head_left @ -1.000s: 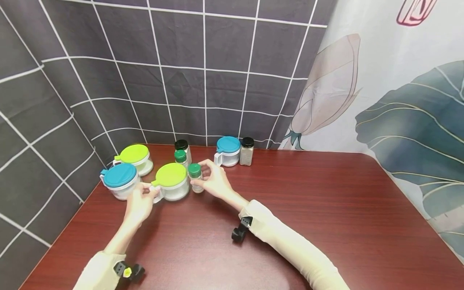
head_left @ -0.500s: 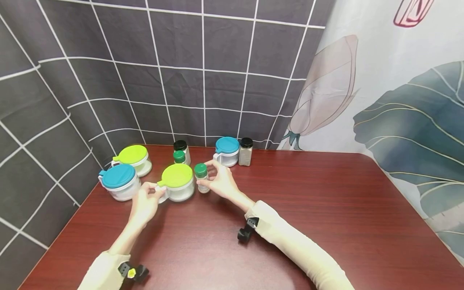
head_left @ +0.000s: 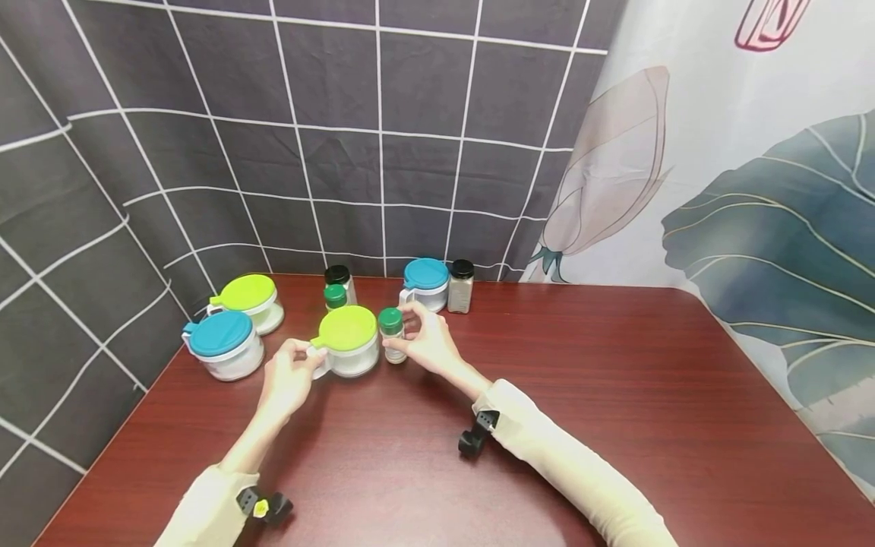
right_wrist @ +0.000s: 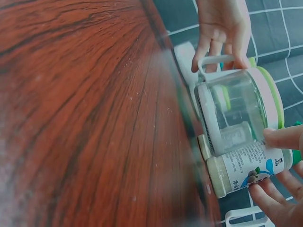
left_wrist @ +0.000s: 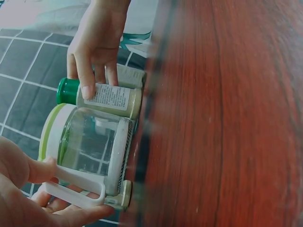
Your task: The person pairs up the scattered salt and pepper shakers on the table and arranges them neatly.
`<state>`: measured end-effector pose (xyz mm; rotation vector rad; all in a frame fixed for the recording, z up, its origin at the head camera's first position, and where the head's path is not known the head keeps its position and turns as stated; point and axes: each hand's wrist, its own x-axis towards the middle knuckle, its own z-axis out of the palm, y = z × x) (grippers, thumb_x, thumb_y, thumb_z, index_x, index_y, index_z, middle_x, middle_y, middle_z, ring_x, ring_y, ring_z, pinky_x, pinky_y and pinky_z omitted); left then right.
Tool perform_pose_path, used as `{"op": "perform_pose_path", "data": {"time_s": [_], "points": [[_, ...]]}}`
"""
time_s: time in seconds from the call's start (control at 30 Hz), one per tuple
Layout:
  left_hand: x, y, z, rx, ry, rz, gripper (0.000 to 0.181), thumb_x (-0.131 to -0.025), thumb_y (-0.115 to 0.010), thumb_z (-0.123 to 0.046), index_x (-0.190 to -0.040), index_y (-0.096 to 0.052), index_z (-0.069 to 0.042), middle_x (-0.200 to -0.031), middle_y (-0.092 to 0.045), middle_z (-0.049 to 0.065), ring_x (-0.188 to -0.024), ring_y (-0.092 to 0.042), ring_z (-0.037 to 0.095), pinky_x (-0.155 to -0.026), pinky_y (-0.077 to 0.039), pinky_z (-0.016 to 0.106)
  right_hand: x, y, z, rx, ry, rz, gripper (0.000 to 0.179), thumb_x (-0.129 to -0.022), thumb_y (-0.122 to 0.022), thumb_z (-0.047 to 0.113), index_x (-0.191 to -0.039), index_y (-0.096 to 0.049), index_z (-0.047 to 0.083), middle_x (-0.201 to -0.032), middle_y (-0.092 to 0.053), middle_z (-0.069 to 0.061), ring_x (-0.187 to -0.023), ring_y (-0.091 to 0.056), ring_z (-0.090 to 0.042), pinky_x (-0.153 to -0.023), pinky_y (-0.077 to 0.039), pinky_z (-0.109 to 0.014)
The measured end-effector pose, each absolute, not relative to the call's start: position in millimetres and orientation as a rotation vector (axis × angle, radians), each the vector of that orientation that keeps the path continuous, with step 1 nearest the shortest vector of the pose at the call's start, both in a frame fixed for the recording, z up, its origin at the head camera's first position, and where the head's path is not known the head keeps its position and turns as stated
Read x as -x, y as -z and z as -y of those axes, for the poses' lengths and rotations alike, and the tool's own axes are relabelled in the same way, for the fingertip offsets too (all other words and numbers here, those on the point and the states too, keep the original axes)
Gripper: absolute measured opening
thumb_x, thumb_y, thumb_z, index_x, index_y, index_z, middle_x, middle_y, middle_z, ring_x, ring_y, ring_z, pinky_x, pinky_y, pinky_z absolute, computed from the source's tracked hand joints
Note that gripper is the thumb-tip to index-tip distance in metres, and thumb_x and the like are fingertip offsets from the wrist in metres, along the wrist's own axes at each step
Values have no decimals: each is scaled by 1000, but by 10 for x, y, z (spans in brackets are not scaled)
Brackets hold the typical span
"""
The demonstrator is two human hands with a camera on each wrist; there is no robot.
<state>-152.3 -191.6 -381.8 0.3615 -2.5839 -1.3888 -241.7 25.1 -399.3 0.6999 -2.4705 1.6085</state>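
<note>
My left hand point(head_left: 289, 374) grips the white handle of a clear seasoning jar point(head_left: 352, 358) with a lime-green lid. In the left wrist view, thumb and fingers close round that handle point(left_wrist: 78, 182). My right hand point(head_left: 431, 340) holds a small green-capped spice bottle point(head_left: 393, 346) between thumb and fingers. Its printed label point(right_wrist: 253, 168) shows in the right wrist view. Jar and bottle stand side by side, close together, both upright. Behind the jar, another green-capped bottle point(head_left: 335, 296) is partly hidden, with a black-capped bottle point(head_left: 339, 275) at its back.
On the left stand a blue-lidded jar point(head_left: 222, 346) and a lime-lidded jar point(head_left: 249, 298). Near the wall, right of centre, are another blue-lidded jar point(head_left: 427, 285) and a black-capped bottle point(head_left: 461, 287). A grey tile-patterned curtain point(head_left: 328, 167) borders the red-brown table point(head_left: 581, 380).
Both hands have moved to the right together, shifting the lime-lidded jar and the green-capped bottle along the table, away from the blue-lidded jar on the left.
</note>
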Motion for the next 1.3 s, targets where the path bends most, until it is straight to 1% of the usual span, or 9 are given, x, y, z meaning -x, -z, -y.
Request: {"op": "perform_pose_path", "data": {"time_s": [0.23, 0.37, 0.73, 0.93, 1.13, 1.3], "points": [[1557, 3815, 1844, -355, 1390, 2581, 23, -93, -59, -18, -104, -56, 1, -112, -65, 26, -108, -60, 35, -85, -45, 35, 2424, 3971, -323, -670, -1625, 2475, 45, -71, -83, 10, -110, -61, 3, -102, -70, -14, -90, -70, -27, -78, -58, -32], [1578, 3810, 1788, -347, 1400, 2571, 22, -93, -60, -18, -102, -57, 1, -110, -66, 25, -106, -61, 34, -83, -46, 34, 2435, 3949, -378, -638, -1639, 2467, 45, -71, -83, 10, -110, -61, 4, -104, -69, -13, -91, -70, -27, -79, -58, -32], [1671, 3805, 1653, -283, 1423, 2536, 20, -92, -62, -16, -101, -58, 2, -106, -68, 24, -102, -64, 34, -87, -47, 38, 2463, 3921, -503, -592, -1621, 2448, 46, -71, -83, 10, -111, -61, 5, -105, -69, -14, -89, -71, -29, -80, -58, -37], [1718, 3828, 1568, -268, 1439, 2526, 19, -91, -63, -15, -99, -59, 1, -104, -68, 24, -100, -65, 33, -86, -48, 37, 2482, 3930, -596, -557, -1599, 2452, 45, -71, -84, 11, -110, -62, 6, -101, -70, -12, -87, -71, -26, -79, -58, -35], [1759, 3831, 1483, -242, 1444, 2524, 21, -90, -63, -16, -101, -58, 2, -106, -68, 25, -100, -65, 35, -87, -48, 42, 2494, 3926, -692, -551, -1579, 2430, 44, -71, -84, 12, -109, -62, 6, -101, -70, -12, -88, -71, -27, -80, -58, -37], [1788, 3819, 1410, -233, 1459, 2521, 20, -90, -63, -15, -100, -58, 2, -107, -68, 25, -102, -64, 36, -90, -48, 45, 2510, 3931, -769, -532, -1593, 2419, 45, -70, -84, 10, -109, -62, 6, -102, -70, -13, -88, -70, -27, -81, -57, -38]]}}
